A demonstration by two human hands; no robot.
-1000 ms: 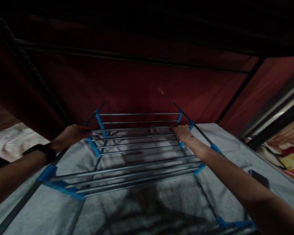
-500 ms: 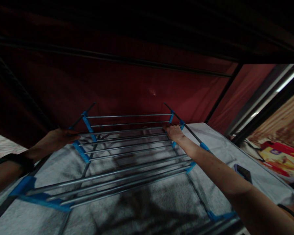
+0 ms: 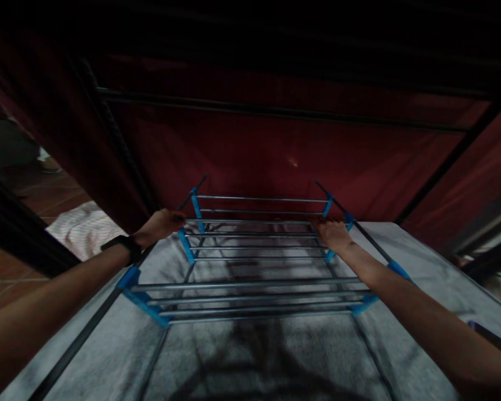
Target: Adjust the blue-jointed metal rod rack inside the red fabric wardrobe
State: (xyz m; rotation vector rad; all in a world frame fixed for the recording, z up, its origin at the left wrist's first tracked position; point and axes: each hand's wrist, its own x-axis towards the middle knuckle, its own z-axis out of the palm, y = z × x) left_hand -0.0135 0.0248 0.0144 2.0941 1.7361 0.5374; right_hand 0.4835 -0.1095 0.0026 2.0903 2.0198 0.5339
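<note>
A rack, apparently a shoe rack (image 3: 250,284), has several grey metal tubes running across between blue plastic end brackets on dark side poles. It lies on a pale grey fabric surface (image 3: 250,356). At its left side, my left hand (image 3: 163,223), with a dark band on the wrist, has its fingers closed around the end of a cross tube beside a blue bracket. My right hand (image 3: 334,234) grips the same tier at its right end, close to the blue bracket (image 3: 349,221). Parts of the fingers on both hands are in shadow.
Behind the rack hangs a dark red cloth (image 3: 250,150), crossed by a black frame bar (image 3: 284,111). A striped cloth (image 3: 86,228) lies at the left by the tiled floor (image 3: 8,267). A dark phone-like object (image 3: 492,338) rests at the right edge.
The view has swung left, so the rack and both hands appear farther right. The left end of the rack now sits more level with the right. Both hands keep their hold.
</note>
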